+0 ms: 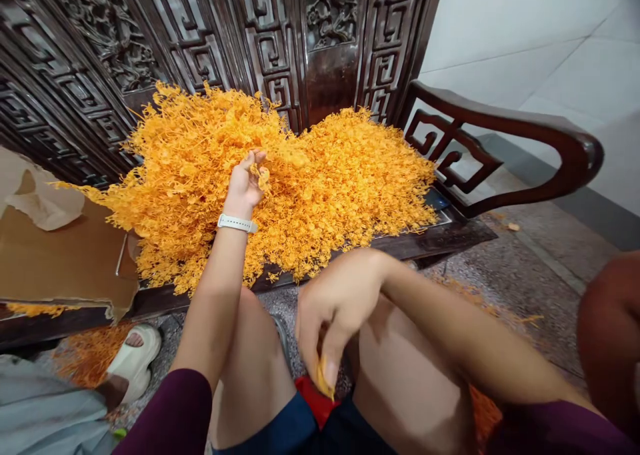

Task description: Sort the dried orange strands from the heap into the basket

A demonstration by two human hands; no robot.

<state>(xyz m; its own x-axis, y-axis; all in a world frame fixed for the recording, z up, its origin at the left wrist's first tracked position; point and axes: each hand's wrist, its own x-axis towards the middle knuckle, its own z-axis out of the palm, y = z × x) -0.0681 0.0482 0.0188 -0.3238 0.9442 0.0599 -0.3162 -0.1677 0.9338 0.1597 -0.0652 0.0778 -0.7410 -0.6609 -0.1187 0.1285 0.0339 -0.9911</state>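
A heap of small orange pieces (345, 181) is borne by the carved wooden bench (465, 233); from their thin, frilly shapes they are judged to be light, flexible and prone to tangling, so each is best taken near its thicker head and eased free rather than tugged. An orange strip (325, 378) is pinched between thumb and fingers of the right hand (343, 291), while the left hand (244, 181) is held half-curled at the heap; whether the orange bits (263, 176) there are gripped cannot be told.
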